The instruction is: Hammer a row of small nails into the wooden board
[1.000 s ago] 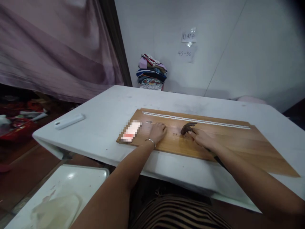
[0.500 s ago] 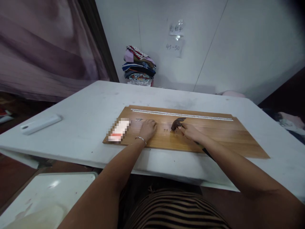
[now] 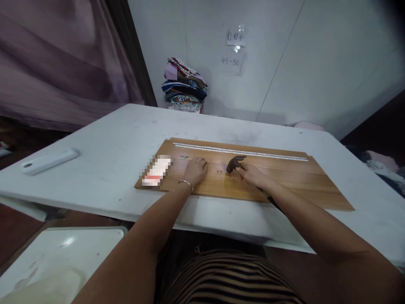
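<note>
Table (image 3: 107, 143), board (image 3: 294, 181) on it, hammer (image 3: 233, 165) near the board's middle, right hand (image 3: 253, 175) holding it tight, left hand (image 3: 195, 169) on the board at the hammer's nine o'clock, can't tell if it grips anything, nails (image 3: 183, 157) at that hand's ten o'clock

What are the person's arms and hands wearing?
Both hands are bare, with no gloves: the left hand and the right hand. A thin, shiny, silver-coloured bracelet circles the left wrist; none shows on the right. No sleeves show on either arm.
</note>
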Action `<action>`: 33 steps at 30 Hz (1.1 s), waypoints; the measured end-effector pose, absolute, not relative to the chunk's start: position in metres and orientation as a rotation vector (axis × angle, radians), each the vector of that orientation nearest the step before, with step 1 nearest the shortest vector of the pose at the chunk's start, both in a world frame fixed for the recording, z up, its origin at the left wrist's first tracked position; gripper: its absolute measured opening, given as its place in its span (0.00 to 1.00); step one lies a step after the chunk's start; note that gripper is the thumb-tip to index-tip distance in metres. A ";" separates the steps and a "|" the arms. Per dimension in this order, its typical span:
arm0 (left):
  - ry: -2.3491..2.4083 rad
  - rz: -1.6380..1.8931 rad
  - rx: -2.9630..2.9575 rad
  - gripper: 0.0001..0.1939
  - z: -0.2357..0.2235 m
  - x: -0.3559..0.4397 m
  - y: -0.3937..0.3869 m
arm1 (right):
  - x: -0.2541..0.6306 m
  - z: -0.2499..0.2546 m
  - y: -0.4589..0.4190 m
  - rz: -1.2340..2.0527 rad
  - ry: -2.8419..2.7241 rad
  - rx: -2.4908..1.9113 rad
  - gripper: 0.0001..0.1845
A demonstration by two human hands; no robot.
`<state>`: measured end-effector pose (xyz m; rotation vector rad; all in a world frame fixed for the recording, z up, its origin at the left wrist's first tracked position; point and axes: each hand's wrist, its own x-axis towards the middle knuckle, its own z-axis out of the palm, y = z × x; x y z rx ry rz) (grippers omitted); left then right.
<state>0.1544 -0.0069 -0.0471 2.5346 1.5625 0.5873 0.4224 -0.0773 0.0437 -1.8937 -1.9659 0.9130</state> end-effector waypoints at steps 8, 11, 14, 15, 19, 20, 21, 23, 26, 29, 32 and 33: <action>1.581 0.568 2.520 0.15 -0.042 0.155 -0.010 | 0.426 0.043 -0.075 0.917 -1.938 -1.942 0.19; 1.580 0.576 2.515 0.15 -0.043 0.155 -0.010 | 0.427 0.039 -0.074 0.896 -1.961 -1.924 0.17; 1.576 0.589 2.512 0.14 -0.042 0.155 -0.010 | 0.428 0.037 -0.075 0.894 -1.967 -1.901 0.15; 1.580 0.585 2.513 0.14 -0.042 0.155 -0.010 | 0.428 0.037 -0.075 0.899 -1.963 -1.903 0.16; 1.602 0.546 2.517 0.14 -0.040 0.155 -0.011 | 0.426 0.041 -0.077 0.936 -1.926 -1.921 0.18; 1.603 0.540 2.518 0.14 -0.039 0.155 -0.011 | 0.426 0.042 -0.077 0.943 -1.918 -1.921 0.19; 1.602 0.538 2.519 0.14 -0.039 0.155 -0.011 | 0.425 0.043 -0.077 0.950 -1.911 -1.924 0.19; 1.592 0.543 2.520 0.14 -0.038 0.154 -0.011 | 0.424 0.045 -0.076 0.957 -1.903 -1.933 0.18; 1.592 0.542 2.517 0.14 -0.039 0.154 -0.011 | 0.422 0.047 -0.077 0.940 -1.916 -1.949 0.16; 1.599 0.539 2.522 0.14 -0.039 0.154 -0.010 | 0.420 0.048 -0.079 0.901 -1.960 -1.944 0.14; 1.593 0.546 2.530 0.14 -0.040 0.154 -0.010 | 0.422 0.047 -0.079 0.897 -1.966 -1.931 0.14; 1.593 0.547 2.529 0.14 -0.041 0.154 -0.010 | 0.422 0.046 -0.078 0.905 -1.955 -1.924 0.14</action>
